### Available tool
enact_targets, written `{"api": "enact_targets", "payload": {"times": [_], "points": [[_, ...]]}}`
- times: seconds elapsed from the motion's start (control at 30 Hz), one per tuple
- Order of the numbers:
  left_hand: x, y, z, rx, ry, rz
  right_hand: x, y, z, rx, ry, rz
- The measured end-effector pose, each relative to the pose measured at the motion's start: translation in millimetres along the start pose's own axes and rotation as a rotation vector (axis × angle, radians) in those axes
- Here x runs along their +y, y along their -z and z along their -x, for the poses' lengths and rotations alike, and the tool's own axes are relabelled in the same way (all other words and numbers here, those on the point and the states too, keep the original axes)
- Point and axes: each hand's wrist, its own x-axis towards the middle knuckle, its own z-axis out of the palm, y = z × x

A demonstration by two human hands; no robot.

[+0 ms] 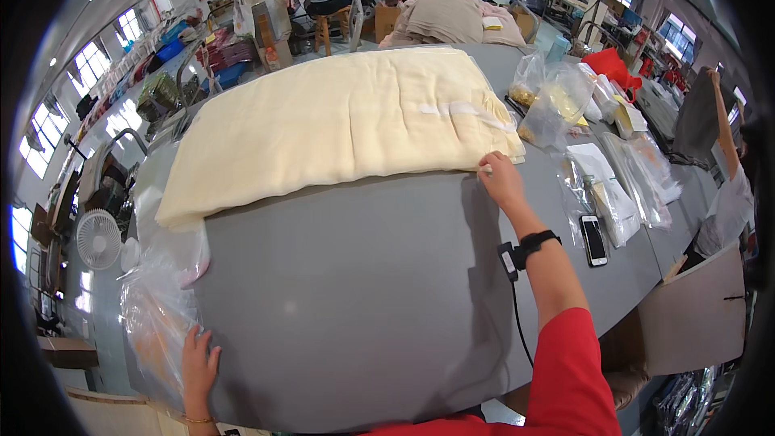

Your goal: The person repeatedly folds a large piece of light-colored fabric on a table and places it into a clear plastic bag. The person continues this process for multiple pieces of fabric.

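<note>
A wide folded stack of cream fabric (303,127) lies across the far half of the grey table (351,290). My right hand (502,181) pinches the edge of the fabric at its near right corner, thumb and fingers together. A black strap with a small cabled device (514,254) sits on that wrist. Down at the lower left, my left hand (200,360) holds nothing, its fingers apart. It is beside a pile of clear plastic bags (154,321); whether it touches them is hard to tell.
On the right of the table lie a smartphone (593,241), packets in clear plastic (605,194), bags of small yellowish items (557,106) and a red bag (608,69). A white fan (98,239) stands left. Beyond the table is a beige fabric heap (448,18); other people work around.
</note>
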Motion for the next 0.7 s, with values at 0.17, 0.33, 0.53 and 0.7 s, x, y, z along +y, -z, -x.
{"api": "enact_targets", "payload": {"times": [0.17, 0.33, 0.53, 0.7], "points": [[46, -20, -55, -0.061, -0.172, -0.014, 3, -13, -28, 0.054, -0.050, -0.064], [80, -66, -78, -0.148, -0.186, -0.143, 49, -19, -68, 0.220, -0.153, 0.028], [97, -92, -84, -0.021, -0.168, -0.124, 98, -35, -115, 0.062, -0.350, -0.096], [103, -84, -85, -0.022, -0.149, -0.102, 119, 14, -83, 0.153, -0.272, -0.214]]}}
